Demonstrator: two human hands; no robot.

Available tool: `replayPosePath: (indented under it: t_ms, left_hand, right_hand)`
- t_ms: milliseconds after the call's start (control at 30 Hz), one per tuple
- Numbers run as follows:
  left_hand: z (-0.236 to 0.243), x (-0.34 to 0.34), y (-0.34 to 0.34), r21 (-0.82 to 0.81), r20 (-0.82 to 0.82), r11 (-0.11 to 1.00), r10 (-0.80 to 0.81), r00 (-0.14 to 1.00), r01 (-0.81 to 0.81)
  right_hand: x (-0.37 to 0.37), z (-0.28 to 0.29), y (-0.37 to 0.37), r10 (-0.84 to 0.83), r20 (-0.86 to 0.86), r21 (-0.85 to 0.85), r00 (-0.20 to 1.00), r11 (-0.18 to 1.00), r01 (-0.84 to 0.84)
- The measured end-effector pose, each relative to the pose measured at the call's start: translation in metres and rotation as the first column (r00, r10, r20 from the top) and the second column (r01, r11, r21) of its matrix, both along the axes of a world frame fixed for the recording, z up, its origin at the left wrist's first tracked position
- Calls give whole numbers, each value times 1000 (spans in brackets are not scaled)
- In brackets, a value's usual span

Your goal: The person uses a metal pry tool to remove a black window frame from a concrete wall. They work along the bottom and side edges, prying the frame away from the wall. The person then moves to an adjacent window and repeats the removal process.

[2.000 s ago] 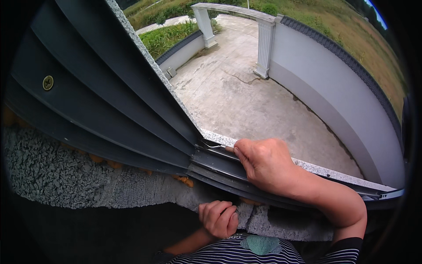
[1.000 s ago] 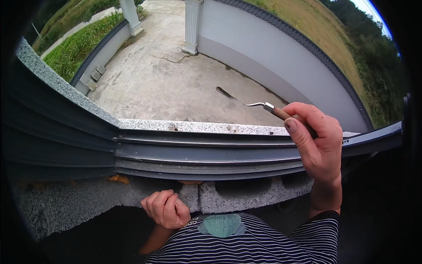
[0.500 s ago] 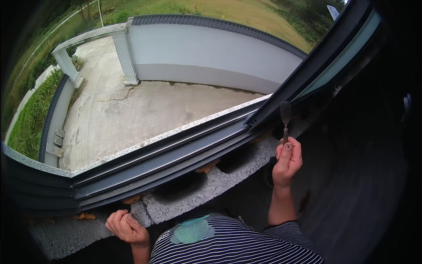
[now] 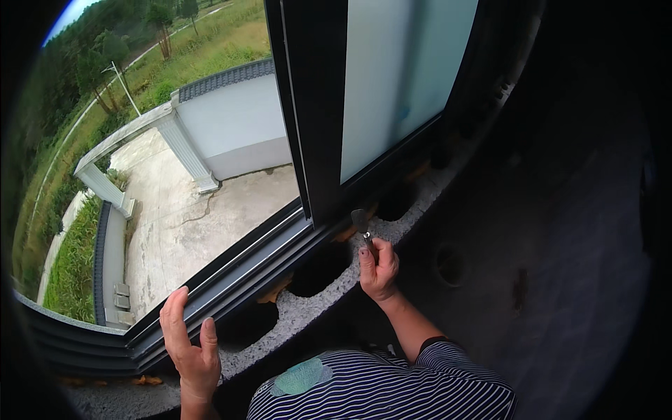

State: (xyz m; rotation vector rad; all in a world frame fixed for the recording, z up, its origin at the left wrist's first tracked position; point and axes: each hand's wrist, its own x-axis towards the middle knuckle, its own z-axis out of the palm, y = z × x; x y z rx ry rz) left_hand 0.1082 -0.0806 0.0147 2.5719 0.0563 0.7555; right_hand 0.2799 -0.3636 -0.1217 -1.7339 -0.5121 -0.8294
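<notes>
My right hand (image 4: 379, 269) is closed around the handle of a small putty knife (image 4: 360, 221). Its flat dark blade points up, close to the lower corner of the sliding window sash (image 4: 318, 112) and the ledge below. I cannot tell whether the blade touches anything. My left hand (image 4: 187, 343) is raised beside the dark window track (image 4: 241, 260), thumb and fingers apart, holding nothing. Beneath the window frame runs a ledge of hollow concrete blocks (image 4: 311, 306), with orange foam (image 4: 275, 289) squeezed out along the joint.
Frosted glass (image 4: 406, 84) fills the sash at right. Through the open side lie a concrete yard (image 4: 189, 217), a white wall (image 4: 241, 122) and pillars (image 4: 185, 147). Deep dark hollows open in the blocks. The room's right side is dim.
The view has turned, so more of the sash shows. My right hand has moved left and lower with the putty knife, towards the sash corner. My left hand has risen and its fingers have opened.
</notes>
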Motion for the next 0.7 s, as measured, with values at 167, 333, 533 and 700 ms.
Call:
replayPosePath:
  t_ms: [167, 333, 533, 700]
  left_hand:
    - [43, 81, -39, -288, -28, 919, -287, 957, 268]
    - [58, 160, -79, -360, 139, 842, -377, 916, 401]
    - [51, 222, -117, -531, 300, 697, -376, 876, 481]
    - [36, 236, -119, -339, 424, 797, -345, 837, 500]
  right_hand:
    - [1, -7, -8, 43, 36, -2, 998, 999, -43]
    - [-2, -5, -15, 140, 6, 1, 990, 990, -140]
    - [0, 7, -26, 174, -38, 114, 984, 979, -169]
    - [51, 43, -79, 104, -202, 427, 974, 904, -8]
